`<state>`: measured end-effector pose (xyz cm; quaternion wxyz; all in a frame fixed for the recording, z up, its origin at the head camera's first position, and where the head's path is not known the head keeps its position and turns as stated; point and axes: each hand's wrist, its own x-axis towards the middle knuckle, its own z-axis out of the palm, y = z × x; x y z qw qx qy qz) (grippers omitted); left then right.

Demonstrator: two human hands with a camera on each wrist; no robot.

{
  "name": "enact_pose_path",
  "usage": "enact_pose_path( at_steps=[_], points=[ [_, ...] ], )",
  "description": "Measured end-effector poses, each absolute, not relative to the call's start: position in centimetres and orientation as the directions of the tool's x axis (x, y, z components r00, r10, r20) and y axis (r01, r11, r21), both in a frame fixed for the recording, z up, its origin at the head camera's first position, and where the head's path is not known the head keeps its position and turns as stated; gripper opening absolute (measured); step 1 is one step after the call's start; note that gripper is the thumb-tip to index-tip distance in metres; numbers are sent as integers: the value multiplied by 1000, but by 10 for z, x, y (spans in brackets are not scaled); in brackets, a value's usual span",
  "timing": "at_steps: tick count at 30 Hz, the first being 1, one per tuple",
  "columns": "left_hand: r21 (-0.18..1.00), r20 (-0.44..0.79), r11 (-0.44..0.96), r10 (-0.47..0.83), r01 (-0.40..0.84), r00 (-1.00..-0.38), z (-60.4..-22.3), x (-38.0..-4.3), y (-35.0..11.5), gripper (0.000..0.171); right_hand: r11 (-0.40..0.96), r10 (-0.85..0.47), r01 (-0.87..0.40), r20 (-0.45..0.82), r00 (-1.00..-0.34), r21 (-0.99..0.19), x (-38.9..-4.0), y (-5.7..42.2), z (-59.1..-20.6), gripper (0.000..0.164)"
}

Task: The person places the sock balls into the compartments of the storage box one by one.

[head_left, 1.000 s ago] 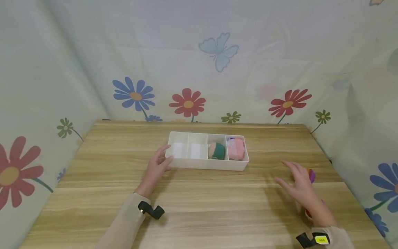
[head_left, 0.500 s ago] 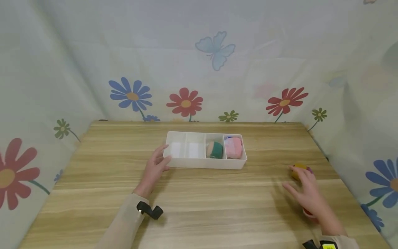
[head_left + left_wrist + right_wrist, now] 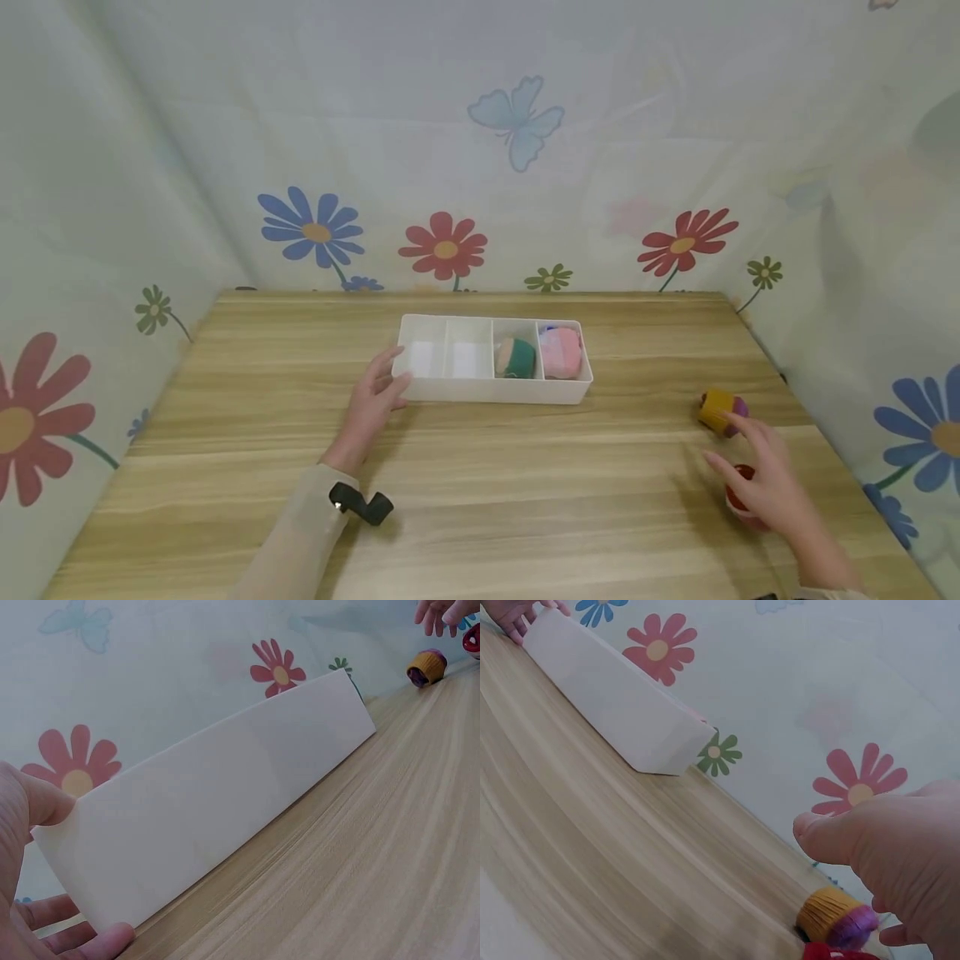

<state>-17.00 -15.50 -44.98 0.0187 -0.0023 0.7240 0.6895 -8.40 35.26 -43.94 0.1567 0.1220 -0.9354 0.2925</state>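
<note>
My left hand [image 3: 369, 410] grips the left end of a white divided box [image 3: 491, 390], thumb and fingers around its corner in the left wrist view. A green and beige bundle [image 3: 517, 358] and a pink bundle [image 3: 561, 353] sit in its two right compartments. At the right, my right hand [image 3: 772, 483] hovers with fingers spread and nothing in them. A small red, pale-rimmed item [image 3: 744, 518] lies partly hidden beneath that hand. Just beyond the fingertips, a toy cupcake [image 3: 829, 915] with a ribbed yellow cup and purple top lies on its side.
The wooden table [image 3: 480, 492] carries the box near its middle. A flower-printed cloth [image 3: 360, 125] hangs behind the table and along both sides. The two remaining compartments at the box's left show white bottoms.
My right hand has drawn back toward me and rightward, uncovering the toy cupcake and coming over the red item. The left hand keeps its place at the box.
</note>
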Motion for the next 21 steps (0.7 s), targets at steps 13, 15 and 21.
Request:
enact_pose_path(
  at_steps=[13, 15, 21],
  points=[
    [998, -22, 58, 33, -20, -999, -453, -171, -155, 51, 853, -77, -194, 251, -965, -485, -64, 372, -441, 69],
    [998, -26, 54, 32, -24, -999, -453, -171, -155, 51, 862, -76, -179, 229, -970, -474, -61, 375, -444, 72],
    [999, -27, 48, 21, -26, -999, -451, -170, -155, 51, 867, -84, -167, 194, -977, -469, -57, 381, -450, 76]
  ],
)
